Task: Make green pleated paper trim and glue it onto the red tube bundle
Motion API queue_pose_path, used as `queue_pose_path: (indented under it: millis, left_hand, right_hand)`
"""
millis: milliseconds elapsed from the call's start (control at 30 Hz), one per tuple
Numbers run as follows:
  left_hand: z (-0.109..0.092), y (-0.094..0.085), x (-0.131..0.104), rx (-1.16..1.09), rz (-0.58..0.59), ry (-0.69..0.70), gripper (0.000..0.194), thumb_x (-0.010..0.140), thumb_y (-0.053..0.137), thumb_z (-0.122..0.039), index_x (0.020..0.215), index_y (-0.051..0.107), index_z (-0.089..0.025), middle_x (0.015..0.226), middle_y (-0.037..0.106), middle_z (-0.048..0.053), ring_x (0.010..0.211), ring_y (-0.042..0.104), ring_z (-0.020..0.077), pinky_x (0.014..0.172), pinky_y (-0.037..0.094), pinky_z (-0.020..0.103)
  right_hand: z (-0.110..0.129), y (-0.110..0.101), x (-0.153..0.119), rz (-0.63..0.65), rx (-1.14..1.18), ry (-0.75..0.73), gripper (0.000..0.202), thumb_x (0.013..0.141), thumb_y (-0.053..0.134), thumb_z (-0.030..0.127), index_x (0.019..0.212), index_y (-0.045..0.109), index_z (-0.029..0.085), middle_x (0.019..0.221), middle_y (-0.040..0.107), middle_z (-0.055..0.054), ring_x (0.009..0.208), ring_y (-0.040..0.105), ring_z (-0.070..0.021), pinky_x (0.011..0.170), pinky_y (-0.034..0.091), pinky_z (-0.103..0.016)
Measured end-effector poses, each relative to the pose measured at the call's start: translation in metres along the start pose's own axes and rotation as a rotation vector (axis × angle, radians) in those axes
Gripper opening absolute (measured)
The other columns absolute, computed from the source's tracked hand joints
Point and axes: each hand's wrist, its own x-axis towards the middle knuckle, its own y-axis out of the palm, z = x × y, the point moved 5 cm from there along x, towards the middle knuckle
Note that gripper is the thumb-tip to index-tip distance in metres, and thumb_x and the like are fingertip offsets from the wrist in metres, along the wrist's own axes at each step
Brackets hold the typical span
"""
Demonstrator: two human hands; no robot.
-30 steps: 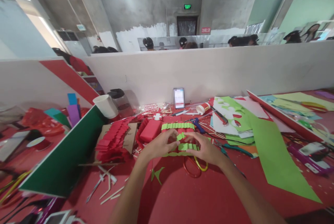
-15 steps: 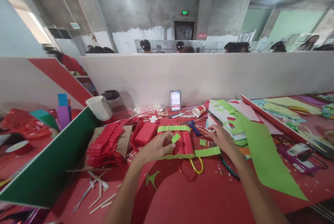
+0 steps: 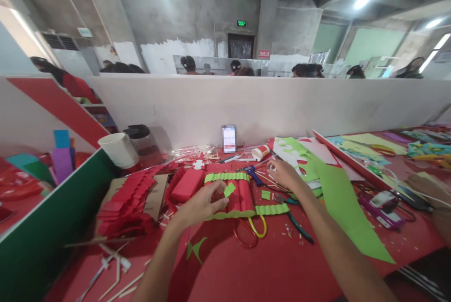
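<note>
— Head view first: what are the hands doing?

— Left hand (image 3: 199,205) rests on the near-left end of the red paper rolls (image 3: 237,194), fingers bent, with a small green paper scrap (image 3: 229,189) pinched at its fingertips. The rolls lie side by side in the middle of the red table (image 3: 268,269), a scalloped green strip (image 3: 226,176) across their far end and another green strip (image 3: 262,210) along their near end.

— And the other one?

— Right hand (image 3: 283,174) is stretched farther out and to the right, fingers spread loosely over the clutter just right of the blue glue gun (image 3: 252,173). It grips nothing that I can see — whether a fingertip touches the thin sticks under it, I cannot tell.

— What lies about them?

— Red-and-yellow scissors (image 3: 251,231) sit just near of the rolls, partly under the green strip. A long green paper sheet (image 3: 347,212) slants to the right of the right forearm. Left of the rolls is a red block (image 3: 186,184), then a heap of folded red paper (image 3: 128,201). Farther back a phone (image 3: 229,138) leans upright against the white partition (image 3: 282,104), with a white paper cup (image 3: 119,150) tilted off to the left. Another person's hand (image 3: 428,184) shows at the right edge.
</note>
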Motion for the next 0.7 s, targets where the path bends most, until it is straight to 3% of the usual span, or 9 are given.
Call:
queue_pose_path:
  millis: [100,233,367,533,700]
  left_hand:
    - [0.001,0.000,0.000,0.008,-0.011,0.001,0.022,0.088,0.048,-0.041,0.093,0.049,-0.019,0.084,0.056,0.001,0.072,0.054,0.0151,0.065,0.047,0.027]
    - [0.002,0.000,0.000,0.016,-0.046,0.012,0.024,0.087,0.048,-0.042,0.092,0.051,-0.019,0.085,0.057,0.002,0.074,0.055,0.0160,0.067,0.047,0.028]
    - [0.001,-0.001,-0.001,0.013,-0.058,0.010,0.025,0.087,0.050,-0.043,0.096,0.053,-0.020,0.091,0.061,0.003,0.079,0.057,0.0175,0.071,0.047,0.029]
    - [-0.002,-0.001,-0.001,0.025,-0.044,0.002,0.026,0.087,0.049,-0.043,0.098,0.053,-0.020,0.094,0.061,0.004,0.081,0.057,0.0177,0.072,0.048,0.030]
    - [0.002,0.000,-0.001,0.034,-0.044,0.003,0.025,0.088,0.048,-0.042,0.099,0.054,-0.020,0.094,0.060,0.004,0.082,0.057,0.0182,0.074,0.048,0.031]
  right_hand:
    - [-0.010,0.002,0.006,0.000,-0.032,0.079,0.022,0.087,0.056,0.029,0.106,0.063,0.022,0.097,0.068,-0.008,0.087,0.063,-0.0216,0.072,0.041,-0.027]
    - [-0.048,-0.003,-0.001,-0.028,-0.110,0.251,0.024,0.088,0.053,0.025,0.110,0.061,0.018,0.105,0.062,-0.015,0.089,0.062,-0.0246,0.072,0.041,-0.030]
    - [-0.077,-0.008,-0.009,-0.018,-0.141,0.325,0.026,0.088,0.053,0.028,0.111,0.060,0.017,0.103,0.063,-0.016,0.088,0.063,-0.0253,0.072,0.040,-0.030]
    - [-0.074,-0.002,0.003,-0.004,-0.147,0.302,0.044,0.087,0.055,0.046,0.119,0.054,0.016,0.106,0.064,-0.015,0.098,0.060,-0.0278,0.074,0.039,-0.030]
    - [-0.063,0.007,0.016,0.003,-0.162,0.289,0.038,0.088,0.056,0.040,0.117,0.053,0.016,0.102,0.064,-0.015,0.093,0.061,-0.0276,0.072,0.039,-0.030]
